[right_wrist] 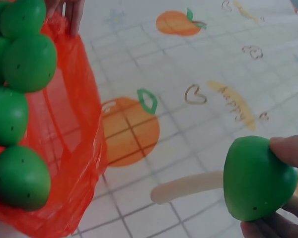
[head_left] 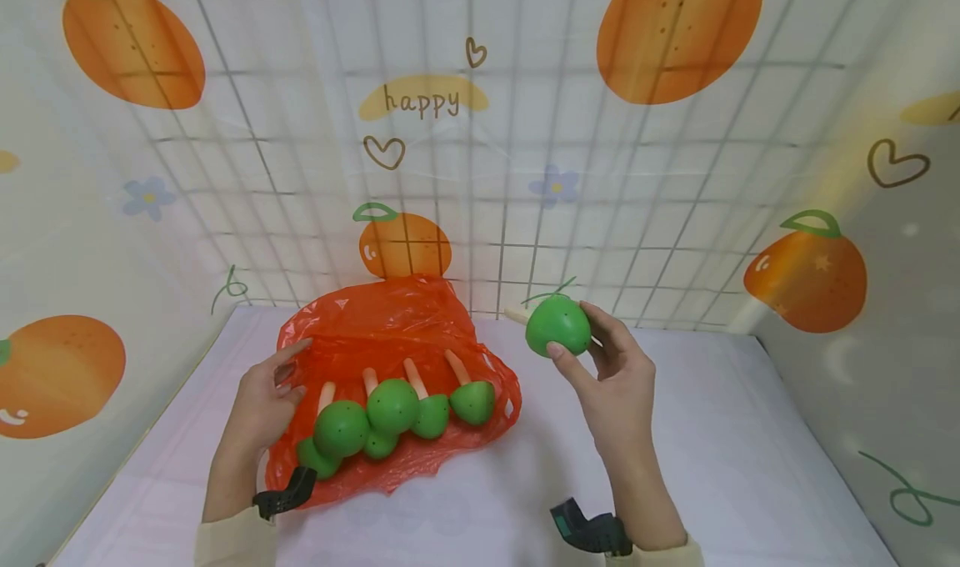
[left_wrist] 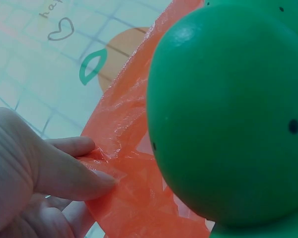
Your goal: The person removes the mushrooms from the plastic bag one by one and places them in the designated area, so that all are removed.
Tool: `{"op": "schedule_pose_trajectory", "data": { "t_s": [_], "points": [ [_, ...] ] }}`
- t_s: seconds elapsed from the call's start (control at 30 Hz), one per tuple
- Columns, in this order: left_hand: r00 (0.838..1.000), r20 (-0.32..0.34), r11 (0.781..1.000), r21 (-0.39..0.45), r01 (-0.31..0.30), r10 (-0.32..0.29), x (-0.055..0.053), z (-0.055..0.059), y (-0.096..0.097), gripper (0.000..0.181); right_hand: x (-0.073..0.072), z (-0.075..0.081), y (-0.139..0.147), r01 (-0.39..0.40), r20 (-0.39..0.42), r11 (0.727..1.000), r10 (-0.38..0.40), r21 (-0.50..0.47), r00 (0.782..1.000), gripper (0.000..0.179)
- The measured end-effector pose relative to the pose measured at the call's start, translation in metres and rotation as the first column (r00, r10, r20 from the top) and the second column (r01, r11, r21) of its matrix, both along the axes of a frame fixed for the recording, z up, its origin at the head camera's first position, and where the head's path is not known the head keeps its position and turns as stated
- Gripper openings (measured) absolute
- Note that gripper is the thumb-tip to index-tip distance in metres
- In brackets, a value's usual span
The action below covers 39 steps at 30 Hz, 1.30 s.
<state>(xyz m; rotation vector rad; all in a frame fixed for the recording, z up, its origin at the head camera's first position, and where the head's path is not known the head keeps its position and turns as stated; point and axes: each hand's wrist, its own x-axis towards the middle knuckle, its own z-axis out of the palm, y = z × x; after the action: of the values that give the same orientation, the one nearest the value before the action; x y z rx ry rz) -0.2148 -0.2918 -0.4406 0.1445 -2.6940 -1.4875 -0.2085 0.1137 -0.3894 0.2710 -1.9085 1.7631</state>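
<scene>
My right hand (head_left: pixel 621 388) grips a toy mushroom (head_left: pixel 558 325) by its green, dark-dotted cap, thumb on one side and fingers on the other. It is raised to the right of the bag, its pale stem (right_wrist: pixel 188 186) pointing left. At the left edge of a red plastic bag (head_left: pixel 390 304), my left hand (head_left: pixel 258 404) pinches the film between thumb and fingers (left_wrist: pixel 72 146). Several more green mushrooms (head_left: pixel 341 428) lie in a row on the bag, stems toward the back. One green cap (left_wrist: pixel 228 119) fills much of the left wrist view.
The bag lies on a white table (head_left: pixel 720 434). A wire grid behind a printed cloth (head_left: pixel 480 175) with oranges and hearts stands at the back, and cloth walls close both sides. Black wrist straps (head_left: pixel 588 529) sit on both wrists.
</scene>
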Motion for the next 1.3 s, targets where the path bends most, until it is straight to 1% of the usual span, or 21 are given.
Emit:
{"op": "schedule_pose_trajectory", "data": {
  "t_s": [0.27, 0.5, 0.7, 0.83, 0.93, 1.1, 1.3],
  "points": [
    [1.0, -0.005, 1.0, 0.001, 0.003, -0.003, 0.0, 0.001, 0.0, 0.071, -0.015, -0.014, 0.009, 0.059, 0.003, 0.996, -0.059, -0.066, 0.998, 0.059],
    [1.0, -0.022, 1.0, -0.003, 0.008, -0.008, 0.0, 0.001, 0.0, 0.07, -0.026, -0.028, 0.015, 0.117, 0.024, 0.991, -0.115, -0.073, 0.993, 0.059],
    [1.0, -0.015, 1.0, -0.002, 0.006, -0.006, -0.001, -0.001, -0.001, 0.07, -0.038, -0.045, 0.021, 0.163, 0.102, 0.983, -0.154, -0.087, 0.983, 0.061],
    [1.0, -0.01, 1.0, 0.003, 0.005, -0.005, -0.001, -0.002, -0.001, 0.071, -0.046, -0.06, 0.025, 0.179, 0.169, 0.977, -0.158, -0.115, 0.973, 0.062],
    [1.0, -0.011, 1.0, 0.005, 0.004, -0.004, -0.001, -0.003, -0.001, 0.071, -0.051, -0.071, 0.026, 0.187, 0.2, 0.975, -0.16, -0.123, 0.967, 0.064],
    [1.0, -0.017, 1.0, 0.01, 0.007, -0.007, -0.001, -0.003, -0.001, 0.071, -0.058, -0.084, 0.027, 0.212, 0.228, 0.974, -0.189, -0.082, 0.955, 0.065],
    [1.0, -0.023, 1.0, 0.012, 0.009, -0.009, -0.001, -0.002, -0.001, 0.07, -0.061, -0.094, 0.028, 0.244, 0.254, 0.969, -0.231, -0.021, 0.939, 0.064]
  ]
}}
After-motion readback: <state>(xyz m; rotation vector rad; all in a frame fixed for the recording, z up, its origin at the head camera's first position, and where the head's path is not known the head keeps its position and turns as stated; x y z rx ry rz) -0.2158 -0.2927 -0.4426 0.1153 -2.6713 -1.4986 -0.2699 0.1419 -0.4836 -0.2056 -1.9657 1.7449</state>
